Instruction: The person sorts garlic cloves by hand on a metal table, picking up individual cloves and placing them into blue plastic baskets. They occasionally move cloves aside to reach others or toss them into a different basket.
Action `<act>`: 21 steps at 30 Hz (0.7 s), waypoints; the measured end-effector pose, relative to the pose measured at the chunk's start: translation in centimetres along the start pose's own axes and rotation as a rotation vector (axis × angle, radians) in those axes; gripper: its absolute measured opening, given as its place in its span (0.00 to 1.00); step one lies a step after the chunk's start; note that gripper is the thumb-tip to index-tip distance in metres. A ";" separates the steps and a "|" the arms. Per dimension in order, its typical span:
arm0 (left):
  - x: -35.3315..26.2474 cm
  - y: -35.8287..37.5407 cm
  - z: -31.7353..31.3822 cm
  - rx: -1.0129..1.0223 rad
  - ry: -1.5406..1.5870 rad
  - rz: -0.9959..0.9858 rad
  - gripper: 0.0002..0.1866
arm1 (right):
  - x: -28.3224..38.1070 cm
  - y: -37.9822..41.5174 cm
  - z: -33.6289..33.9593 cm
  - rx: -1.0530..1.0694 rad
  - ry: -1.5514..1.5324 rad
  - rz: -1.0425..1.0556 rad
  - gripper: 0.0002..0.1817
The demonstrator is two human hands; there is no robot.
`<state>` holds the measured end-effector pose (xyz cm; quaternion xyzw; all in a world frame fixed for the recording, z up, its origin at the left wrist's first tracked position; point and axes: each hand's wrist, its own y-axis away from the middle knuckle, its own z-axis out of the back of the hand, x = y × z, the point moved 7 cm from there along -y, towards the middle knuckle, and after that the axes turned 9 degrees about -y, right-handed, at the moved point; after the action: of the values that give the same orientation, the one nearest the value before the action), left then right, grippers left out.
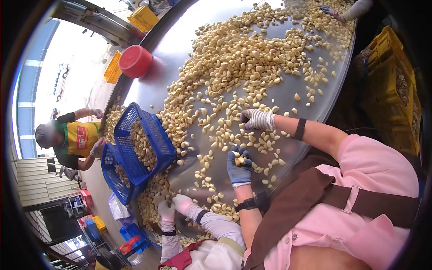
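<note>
My left hand [240,168], in a blue glove, is curled around a few peeled garlic cloves [240,158], which show between its fingers and thumb. Just above it in the view, my right hand [258,119] wears a white striped glove with grey fingertips. Its fingers bend inward, low over the spread cloves; whatever they pinch, if anything, is hidden. Loose garlic cloves [225,128] lie scattered on the metal table [184,155] around both hands. A bigger heap of garlic cloves [238,54] stretches away across the tabletop.
Blue baskets [167,150] with cloves and a red tub [135,61] stand on the table. Beside me are a co-worker's gloved hands [182,204]; another person [74,137] stands opposite. A further gloved hand [333,12] reaches in at top right, near yellow crates [389,49].
</note>
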<state>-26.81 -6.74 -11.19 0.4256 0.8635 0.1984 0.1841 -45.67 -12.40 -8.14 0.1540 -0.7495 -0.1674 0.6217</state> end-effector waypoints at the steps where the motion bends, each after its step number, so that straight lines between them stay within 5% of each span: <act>1: -0.1 -0.1 0.1 -0.027 -0.032 -0.013 0.17 | -0.2 0.0 -0.2 -0.003 0.038 -0.012 0.17; 5: -0.1 -0.5 1.1 -0.152 -0.144 -0.060 0.18 | 2.6 3.5 -4.0 0.207 0.366 0.178 0.18; 8: 0.7 -1.5 1.1 0.007 0.002 0.018 0.20 | 3.0 6.7 -7.1 0.345 0.662 0.178 0.14; 10: 0.8 -0.8 0.3 -0.232 -0.126 -0.068 0.21 | 3.8 7.3 -7.8 0.348 0.828 0.189 0.14; 14: 1.0 -0.8 1.8 -0.072 -0.094 -0.001 0.20 | 5.3 7.7 -8.7 0.403 0.932 0.213 0.14; 17: 1.0 -0.2 0.0 0.174 0.078 0.058 0.20 | 6.0 2.6 -4.2 0.085 1.140 0.236 0.17; 20: 0.5 0.2 -0.4 0.116 0.066 0.038 0.19 | 3.5 -2.0 0.4 0.004 1.406 0.028 0.15; 21: 0.2 0.2 -0.7 0.118 0.064 0.029 0.19 | 3.7 -2.5 0.4 -0.106 1.335 0.154 0.11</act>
<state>-27.11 -6.54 -10.54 0.4417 0.8729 0.1631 0.1282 -46.63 -16.23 -6.05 0.1398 -0.2039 -0.0282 0.9686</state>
